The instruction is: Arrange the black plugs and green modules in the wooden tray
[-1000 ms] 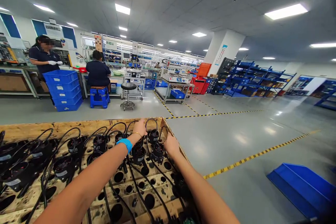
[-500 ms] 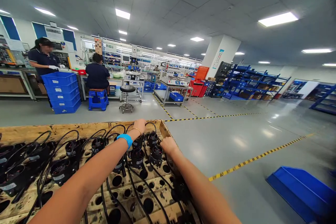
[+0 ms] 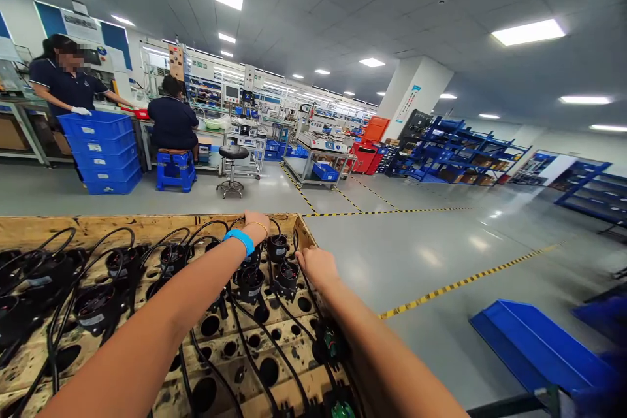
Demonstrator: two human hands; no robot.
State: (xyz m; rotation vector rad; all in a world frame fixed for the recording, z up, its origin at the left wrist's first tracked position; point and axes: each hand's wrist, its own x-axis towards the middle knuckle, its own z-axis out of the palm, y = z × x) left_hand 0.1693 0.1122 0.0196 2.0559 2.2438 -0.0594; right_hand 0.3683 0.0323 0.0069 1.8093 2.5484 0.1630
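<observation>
A wooden tray [image 3: 147, 223] drilled with round holes holds several black motors with long black cables. My left hand [image 3: 257, 222], with a blue wristband [image 3: 240, 240] on the wrist, reaches to the tray's far rim. Its fingers curl down among cable loops and are hidden, beside a black motor [image 3: 277, 246]. My right hand [image 3: 317, 266] is at the tray's right edge, its fingers closed on the side of another black motor [image 3: 287, 274]. A third motor [image 3: 251, 279] stands between my forearms.
A blue bin [image 3: 533, 346] lies on the grey floor at the right, past yellow-black floor tape [image 3: 460, 284]. At the back left are a stack of blue crates [image 3: 104, 151], a standing person, a seated person and a black stool [image 3: 232, 170]. Blue racks [image 3: 455, 150] are at the back right.
The view has swung a little to the right and down. Both hands have stayed at the tray's far right corner, and the right hand has shifted slightly nearer on its motor.
</observation>
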